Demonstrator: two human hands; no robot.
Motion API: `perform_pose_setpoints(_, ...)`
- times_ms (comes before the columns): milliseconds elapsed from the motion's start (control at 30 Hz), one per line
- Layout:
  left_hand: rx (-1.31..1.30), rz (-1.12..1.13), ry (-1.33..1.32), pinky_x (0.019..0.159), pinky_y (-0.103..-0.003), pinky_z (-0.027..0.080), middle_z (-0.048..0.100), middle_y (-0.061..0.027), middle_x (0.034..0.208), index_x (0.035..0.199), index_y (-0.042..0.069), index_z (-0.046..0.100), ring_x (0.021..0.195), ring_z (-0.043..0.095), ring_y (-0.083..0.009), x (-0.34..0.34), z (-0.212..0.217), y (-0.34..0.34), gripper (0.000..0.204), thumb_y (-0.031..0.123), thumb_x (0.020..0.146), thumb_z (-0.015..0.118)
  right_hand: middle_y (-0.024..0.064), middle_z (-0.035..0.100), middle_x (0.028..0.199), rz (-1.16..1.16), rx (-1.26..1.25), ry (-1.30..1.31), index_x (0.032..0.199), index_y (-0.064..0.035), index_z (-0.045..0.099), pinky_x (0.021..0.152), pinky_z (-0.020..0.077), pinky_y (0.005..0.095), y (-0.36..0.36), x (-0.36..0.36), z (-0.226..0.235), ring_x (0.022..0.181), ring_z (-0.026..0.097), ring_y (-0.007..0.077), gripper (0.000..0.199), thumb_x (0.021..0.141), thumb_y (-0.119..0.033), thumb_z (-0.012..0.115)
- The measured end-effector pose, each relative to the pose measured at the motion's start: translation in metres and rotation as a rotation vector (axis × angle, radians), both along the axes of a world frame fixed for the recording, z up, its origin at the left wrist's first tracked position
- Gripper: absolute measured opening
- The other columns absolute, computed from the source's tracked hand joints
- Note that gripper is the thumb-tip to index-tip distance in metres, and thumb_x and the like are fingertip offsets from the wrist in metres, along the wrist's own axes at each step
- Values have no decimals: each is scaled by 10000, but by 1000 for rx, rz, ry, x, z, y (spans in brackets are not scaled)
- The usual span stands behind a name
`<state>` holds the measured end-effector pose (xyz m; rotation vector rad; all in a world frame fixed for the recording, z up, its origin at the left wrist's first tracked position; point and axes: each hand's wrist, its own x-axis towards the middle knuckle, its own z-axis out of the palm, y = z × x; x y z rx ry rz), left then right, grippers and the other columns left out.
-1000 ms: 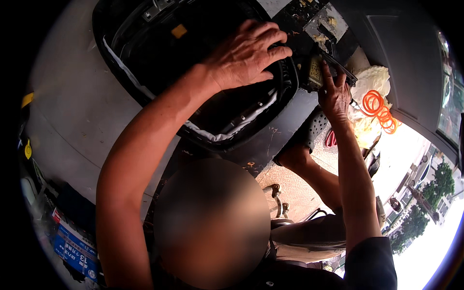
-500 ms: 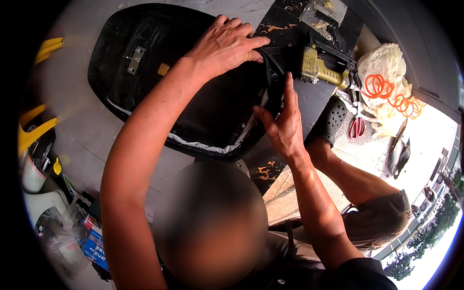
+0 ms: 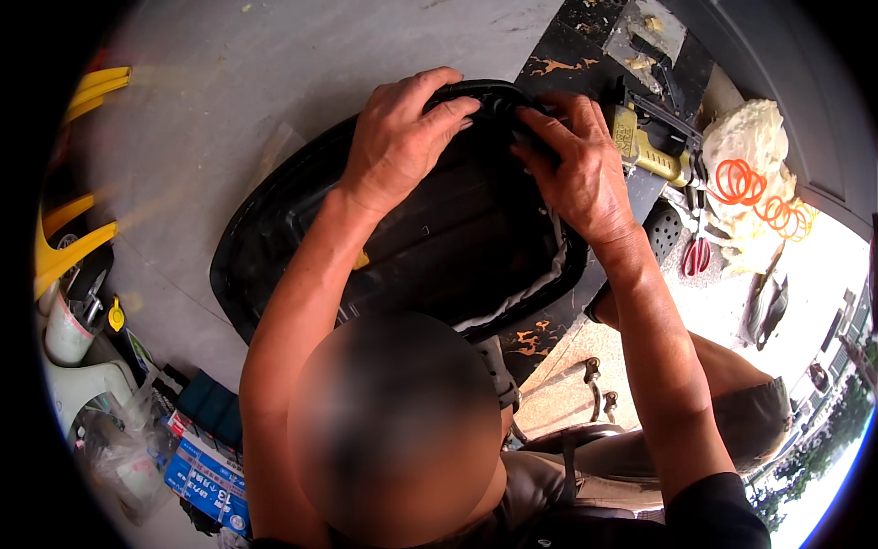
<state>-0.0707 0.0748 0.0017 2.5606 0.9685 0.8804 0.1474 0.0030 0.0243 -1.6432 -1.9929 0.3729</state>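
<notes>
Seat shell (image 3: 485, 229): black, hollow side up, beneath both hands; right end overlapping the dark desk (image 3: 572, 50), left end out over grey ground (image 3: 210, 165). Near edge partly hidden. Whitish strip (image 3: 552, 274), crinkled, along the inside of the near right rim. Small yellow patch (image 3: 360, 260) inside, nearer than the left hand (image 3: 393, 137).

Left hand at far rim: grip narrow, thumb to the inner side, fingers over the outer side, rim held between. Right hand (image 3: 585, 169) at far right corner, near the left but apart from it. Fingers bent inward over the rim, tips in shadow against black material; grip touching the rim, cannot tell whether closed on it.

Staple gun (image 3: 654, 160), olive-yellow and black, just right of the right hand, untouched. Coiled orange hose (image 3: 736, 183) beyond its handle, beside a lumpy cream-coloured mass (image 3: 754, 133). Scissors (image 3: 697, 256) with red handles toward the near side. Dark perforated shoe (image 3: 664, 231) just left of the scissors. Farther along the desk: pale board (image 3: 645, 37) littered with yellowish scraps.

Far left: pale cup (image 3: 69, 339) with tools, too small to identify. Nearer: blue-and-white box (image 3: 206, 480) beside a clear plastic bag (image 3: 128, 457).
</notes>
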Motion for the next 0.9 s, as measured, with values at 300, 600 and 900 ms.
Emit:
perform_pose_setpoints(300,-103,63,-36,741,-377,548,667,-51,1084,979,50,677,870,668,-289,10,2,3,214,87,805,796,107,631,1069,42,93,200,1007,-35,703,811,542,410,19,0,-16,954,622,320,224,788,-49,747)
perform_pose_setpoints(600,2,-14,9,823,-393,541,632,-48,1142,1010,83,685,981,650,-283,5,-4,1,325,76,720,832,77,604,1130,72,138,-28,1037,-76,688,756,566,393,14,-7,-4,983,600,304,296,759,-120,779)
perform_pose_setpoints(900,-214,2,-76,683,-378,543,603,-60,1071,959,44,662,818,666,-272,7,-1,5,126,70,867,744,83,581,1070,89,189,-82,951,-56,685,842,502,389,19,-13,-6,976,543,312,188,772,-71,743)
